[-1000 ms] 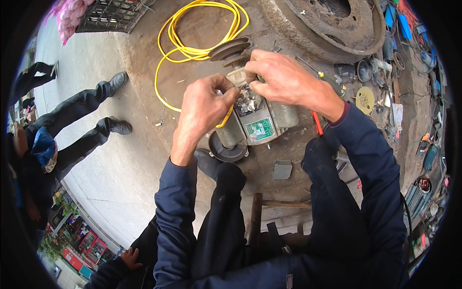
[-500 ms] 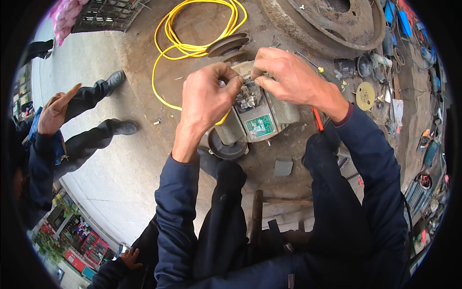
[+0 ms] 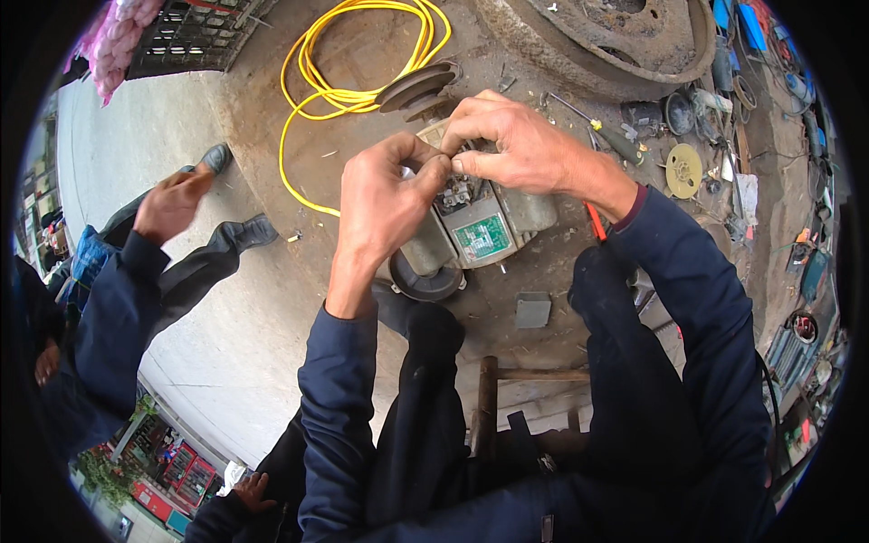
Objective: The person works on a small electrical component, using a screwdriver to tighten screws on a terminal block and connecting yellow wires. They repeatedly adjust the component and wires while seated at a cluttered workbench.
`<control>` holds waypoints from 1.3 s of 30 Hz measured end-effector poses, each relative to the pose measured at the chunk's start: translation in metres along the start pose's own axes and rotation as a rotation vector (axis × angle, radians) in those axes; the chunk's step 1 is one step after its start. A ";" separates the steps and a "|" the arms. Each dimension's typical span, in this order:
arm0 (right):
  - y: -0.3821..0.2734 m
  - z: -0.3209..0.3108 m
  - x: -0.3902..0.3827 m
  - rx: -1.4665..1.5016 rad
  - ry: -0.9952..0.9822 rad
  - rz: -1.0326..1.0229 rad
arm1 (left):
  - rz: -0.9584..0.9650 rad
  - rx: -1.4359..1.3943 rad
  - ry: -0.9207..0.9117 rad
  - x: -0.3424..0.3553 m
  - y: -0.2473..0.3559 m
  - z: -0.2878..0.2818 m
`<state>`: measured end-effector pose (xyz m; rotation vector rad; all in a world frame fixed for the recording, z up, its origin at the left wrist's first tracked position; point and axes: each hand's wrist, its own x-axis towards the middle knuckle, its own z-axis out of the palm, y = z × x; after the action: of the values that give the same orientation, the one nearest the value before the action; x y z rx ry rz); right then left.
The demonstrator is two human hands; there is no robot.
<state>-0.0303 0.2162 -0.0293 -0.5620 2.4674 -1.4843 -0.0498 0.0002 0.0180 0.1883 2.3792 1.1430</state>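
An electric motor (image 3: 534, 213) with a green nameplate (image 3: 482, 239) sits on the ground in front of me. Its small terminal box (image 3: 457, 194) lies uncovered, metal terminals showing. Over that box my left hand (image 3: 385, 185) is closed, thumb and forefinger pinched together. My right hand (image 3: 516, 145) meets it fingertip to fingertip, also pinching. Whatever the fingers hold is too small and hidden to name. A yellow cable (image 3: 303, 172) runs behind my left hand toward the motor. At the motor's far end is a grooved pulley (image 3: 416, 88).
A grey square plate (image 3: 533, 310) lies near my feet, beside a dark round part (image 3: 425, 286). Right of the motor are a red-handled tool (image 3: 596, 222), a screwdriver (image 3: 621, 143) and a yellow spool (image 3: 683, 172). A rusty wheel rim (image 3: 697, 59) lies beyond. Another person's hand (image 3: 172, 206) is at left.
My fingertips have come together over the terminal box, the right hand shifting left. The other person's hand at the left has moved to the right. The whole view has shifted slightly.
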 end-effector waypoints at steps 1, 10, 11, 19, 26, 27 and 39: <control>0.001 0.001 -0.001 0.016 -0.001 0.005 | -0.006 -0.027 -0.015 0.000 -0.001 -0.001; 0.005 0.012 0.000 0.152 0.126 0.053 | -0.210 -1.180 -0.191 0.014 -0.021 -0.029; 0.004 0.013 0.000 0.156 0.139 0.070 | -0.162 -1.186 -0.208 0.015 -0.023 -0.031; 0.002 0.017 -0.002 0.177 0.184 0.126 | -0.139 -1.038 -0.180 0.017 -0.026 -0.037; 0.001 0.018 -0.002 0.201 0.190 0.152 | -0.084 -1.075 -0.240 0.017 -0.028 -0.033; 0.001 0.018 -0.002 0.212 0.186 0.167 | -0.079 -1.063 -0.241 0.017 -0.029 -0.032; 0.001 0.019 -0.002 0.210 0.202 0.154 | -0.004 -0.712 -0.174 0.013 -0.033 -0.035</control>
<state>-0.0213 0.2023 -0.0396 -0.1870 2.3899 -1.7834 -0.0749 -0.0408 0.0064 0.0336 1.6950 1.8012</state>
